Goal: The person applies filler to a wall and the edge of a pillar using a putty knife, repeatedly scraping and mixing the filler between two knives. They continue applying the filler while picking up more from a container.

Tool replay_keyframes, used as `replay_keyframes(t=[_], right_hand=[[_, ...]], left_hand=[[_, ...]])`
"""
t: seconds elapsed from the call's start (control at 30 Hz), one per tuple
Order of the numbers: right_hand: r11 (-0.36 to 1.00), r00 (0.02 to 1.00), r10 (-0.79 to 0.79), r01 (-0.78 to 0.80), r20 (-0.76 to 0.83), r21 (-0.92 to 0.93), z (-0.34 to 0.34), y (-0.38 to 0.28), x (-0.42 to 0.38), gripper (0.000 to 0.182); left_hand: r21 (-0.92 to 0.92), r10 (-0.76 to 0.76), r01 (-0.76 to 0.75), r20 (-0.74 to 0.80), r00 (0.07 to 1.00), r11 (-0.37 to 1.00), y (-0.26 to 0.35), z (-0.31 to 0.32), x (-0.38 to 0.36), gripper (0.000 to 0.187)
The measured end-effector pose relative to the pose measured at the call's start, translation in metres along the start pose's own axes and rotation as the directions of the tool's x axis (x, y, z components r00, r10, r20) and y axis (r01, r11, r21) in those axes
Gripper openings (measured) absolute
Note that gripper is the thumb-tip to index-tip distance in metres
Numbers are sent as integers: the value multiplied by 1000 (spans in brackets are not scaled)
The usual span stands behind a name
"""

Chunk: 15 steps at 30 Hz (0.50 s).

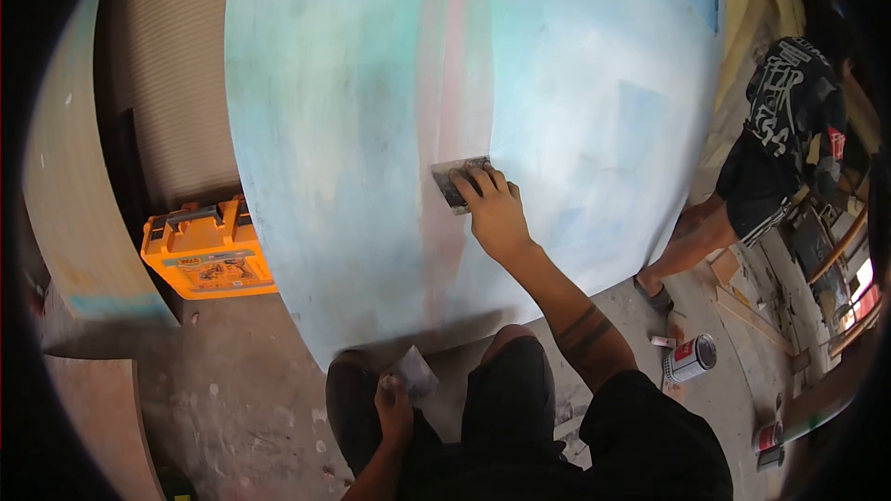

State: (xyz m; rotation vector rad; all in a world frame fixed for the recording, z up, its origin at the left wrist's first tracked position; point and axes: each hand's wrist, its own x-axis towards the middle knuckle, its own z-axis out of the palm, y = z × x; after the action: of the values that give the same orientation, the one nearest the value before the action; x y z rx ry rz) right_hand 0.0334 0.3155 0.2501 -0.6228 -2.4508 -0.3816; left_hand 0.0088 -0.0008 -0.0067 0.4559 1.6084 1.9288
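Observation:
A large curved panel (343,130) in pale blue and green stands before me, with a reddish filler strip (448,83) running down its middle. My right hand (498,216) is closed on a flat filler spreader (444,189) with a dark grip, its blade laid against the panel over the strip. Low down, beside my left knee, my left hand (395,410) grips a putty knife (414,373). The knife's broad metal blade points upward, apart from the strip; its handle is mostly hidden by my fingers.
An orange toolbox (209,260) sits left of the panel, near a curved board (93,195). On the right, a paint can (690,358) stands on the concrete floor (241,390). Another person (775,139) in dark clothes is beyond it, near piled wood and clutter.

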Motion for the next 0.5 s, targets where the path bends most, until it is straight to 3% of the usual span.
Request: replay_keyframes(t=[0.27,0.37,0.5], right_hand=[[998,997,37,-41,65,51,30,-15,-52,62],[997,994,33,-40,106,70,41,-21,-72,59],[995,985,32,-48,172,89,51,-30,-102,59]], left_hand=[[-76,-100,99,-9,995,992,27,6,-7,27],[-28,-15,14,-16,1000,1000,21,6,-4,31],[-39,-99,100,23,995,994,28,3,-5,32]])
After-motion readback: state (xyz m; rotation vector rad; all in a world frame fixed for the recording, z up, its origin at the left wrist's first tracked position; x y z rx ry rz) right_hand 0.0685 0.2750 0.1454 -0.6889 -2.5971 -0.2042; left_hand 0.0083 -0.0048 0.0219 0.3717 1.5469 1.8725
